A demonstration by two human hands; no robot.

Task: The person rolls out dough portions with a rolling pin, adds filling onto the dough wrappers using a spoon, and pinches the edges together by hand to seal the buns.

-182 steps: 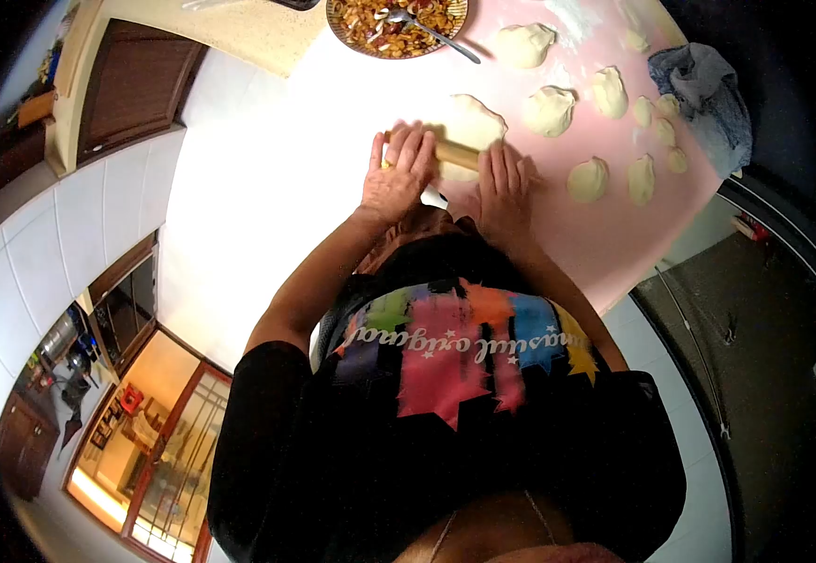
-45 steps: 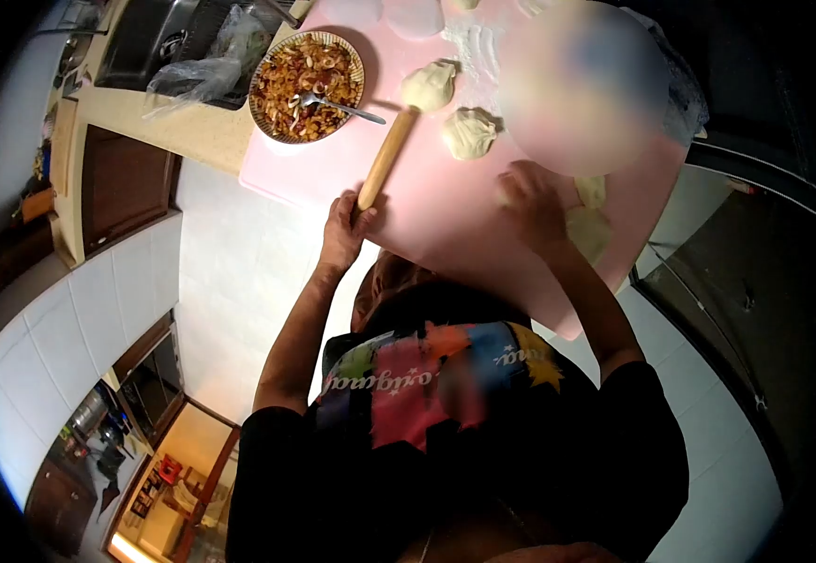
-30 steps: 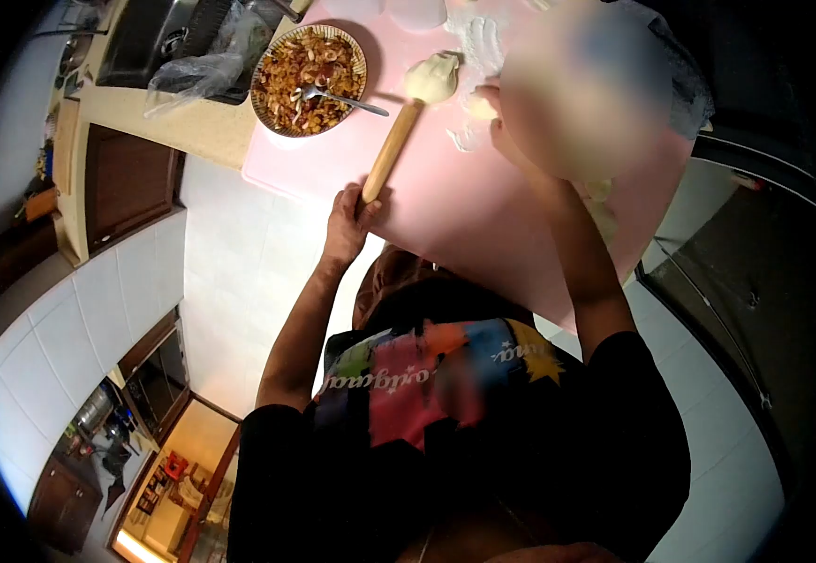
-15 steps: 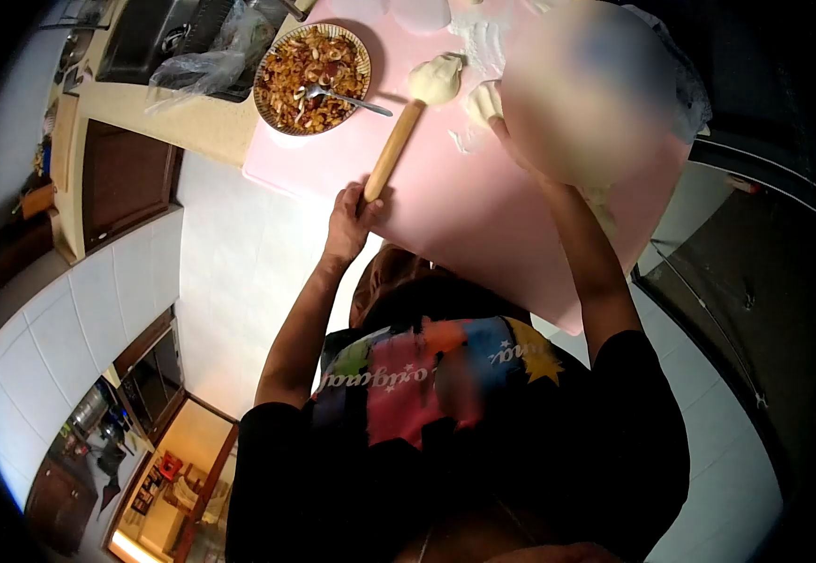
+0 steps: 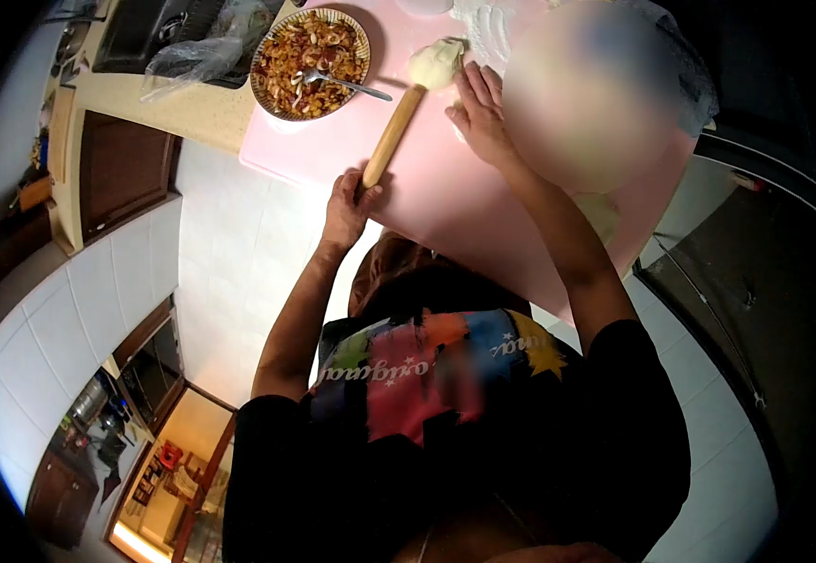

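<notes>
My left hand (image 5: 350, 206) grips the near end of a wooden rolling pin (image 5: 393, 139) at the edge of the pink mat (image 5: 445, 188). The pin's far end lies against a filled dough ball (image 5: 436, 64). Just right of that ball is my right hand (image 5: 480, 111), flat with its fingers stretched out and nothing held in it. White flour (image 5: 489, 33) is smeared on the mat beyond the fingers. A blurred patch hides much of the mat's right side; part of a flat dough piece (image 5: 597, 216) shows below it.
A striped bowl of filling (image 5: 310, 64) with a spoon (image 5: 356, 87) stands at the mat's far left. Behind it are a sink (image 5: 136, 38) and a clear plastic bag (image 5: 197, 64). A bluish cloth (image 5: 699, 84) lies at the far right.
The rolling pin has gone from under both hands into my left hand alone. My right hand reached to the dough at the right, then moved left beside the filled ball, its fingers now spread.
</notes>
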